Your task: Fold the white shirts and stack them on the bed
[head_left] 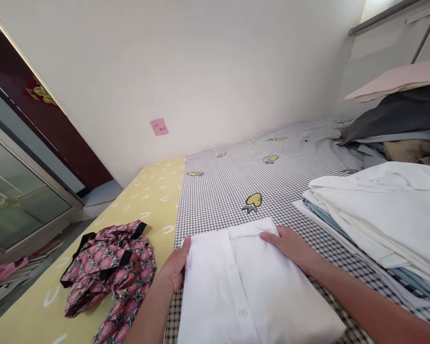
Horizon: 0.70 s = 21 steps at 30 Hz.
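A folded white shirt [215, 286] with a button placket lies in front of me on the checked bedsheet. Gripping its far left corner is my left hand [177, 265], thumb on top and fingers tucked at the side. My right hand [290, 246] holds the far right corner the same way, its other fingers hidden beneath the cloth. Left of my left arm, a crumpled pink floral garment [114, 267] with black trim rests on the yellow part of the sheet [154, 191].
To the right sits a stack of folded white and blue clothes [383, 210]. Behind it rises a pile of dark and brown clothing [401, 114] topped with a pink piece. A white wall [236, 71] with a pink note [159, 126] bounds the bed's far side.
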Available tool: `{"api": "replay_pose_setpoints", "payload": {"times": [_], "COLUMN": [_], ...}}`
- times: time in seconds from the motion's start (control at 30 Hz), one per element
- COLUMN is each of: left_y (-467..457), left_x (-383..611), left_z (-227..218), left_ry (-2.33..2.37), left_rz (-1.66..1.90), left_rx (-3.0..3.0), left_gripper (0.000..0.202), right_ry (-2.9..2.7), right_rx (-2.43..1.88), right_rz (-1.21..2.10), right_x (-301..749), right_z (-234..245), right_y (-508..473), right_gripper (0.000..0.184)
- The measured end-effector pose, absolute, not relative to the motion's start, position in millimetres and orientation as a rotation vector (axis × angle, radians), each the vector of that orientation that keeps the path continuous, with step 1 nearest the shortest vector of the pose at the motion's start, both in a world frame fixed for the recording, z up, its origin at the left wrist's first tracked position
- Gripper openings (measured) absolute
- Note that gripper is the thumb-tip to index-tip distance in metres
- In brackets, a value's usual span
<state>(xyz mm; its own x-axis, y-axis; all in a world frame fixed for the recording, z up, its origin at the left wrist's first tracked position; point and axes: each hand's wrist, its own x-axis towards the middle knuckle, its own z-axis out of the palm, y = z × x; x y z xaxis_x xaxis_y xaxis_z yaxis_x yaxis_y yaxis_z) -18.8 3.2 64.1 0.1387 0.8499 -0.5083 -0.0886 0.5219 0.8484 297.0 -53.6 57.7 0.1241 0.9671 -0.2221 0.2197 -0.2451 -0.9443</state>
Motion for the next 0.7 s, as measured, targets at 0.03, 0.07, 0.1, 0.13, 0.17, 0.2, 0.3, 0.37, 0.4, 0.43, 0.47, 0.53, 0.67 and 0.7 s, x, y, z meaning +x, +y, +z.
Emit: {"api": "replay_pose_setpoints", "payload": {"times": [0.03, 0.07, 0.1, 0.13, 0.17, 0.2, 0.3, 0.37, 0.4, 0.43, 0.47, 0.53, 0.67, 0.7], "left_y": [8, 11, 13, 14, 14, 14, 13, 11, 11, 10, 8, 4, -15, -22], "left_x": [-19, -19, -19, -19, -18, -19, -19, -20, -20, -19, -19, -18, -21, -23], "left_z": [60, 57, 54, 53, 53, 53, 53, 54, 54, 55, 57, 60, 65, 66], "left_ry": [1.261, 1.268, 1.273, 1.281, 1.292, 1.302, 1.275, 1.222, 1.202, 1.186, 1.174, 1.161, 1.106, 1.073], "left_rz": [0.768, 0.755, 0.744, 0.734, 0.724, 0.711, 0.695, 0.699, 0.702, 0.7, 0.695, 0.689, 0.709, 0.713], "left_rx": [0.77, 0.774, 0.785, 0.801, 0.819, 0.834, 0.868, 0.875, 0.87, 0.861, 0.849, 0.823, 0.781, 0.785], "left_gripper": [0.065, 0.067, 0.068, 0.069, 0.069, 0.07, 0.07, 0.07, 0.07, 0.07, 0.07, 0.071, 0.074, 0.074], "right_ry": [-1.213, -1.25, -1.297, -1.349, -1.405, -1.458, -1.606, -1.74, -1.83, -1.931, -2.027, -2.163, -2.242, -2.251], "right_rx": [-1.656, -1.704, -1.752, -1.808, -1.872, -1.944, -2.103, -2.053, -1.994, -1.929, -1.874, -1.824, -1.927, -1.938], "right_rz": [1.159, 1.132, 1.093, 1.036, 0.96, 0.855, 0.341, 0.026, -0.049, -0.051, 0.007, 0.208, 0.475, 0.463], "right_x": [297, 298, 300, 302, 305, 307, 307, 295, 284, 271, 257, 229, 196, 194], "right_z": [55, 52, 50, 48, 47, 49, 62, 77, 84, 89, 93, 92, 63, 54], "right_y": [-48, -43, -38, -34, -31, -29, -30, -37, -41, -45, -49, -53, -52, -50], "right_gripper": [0.034, 0.033, 0.032, 0.032, 0.036, 0.045, 0.066, 0.06, 0.056, 0.054, 0.054, 0.058, 0.061, 0.06]}}
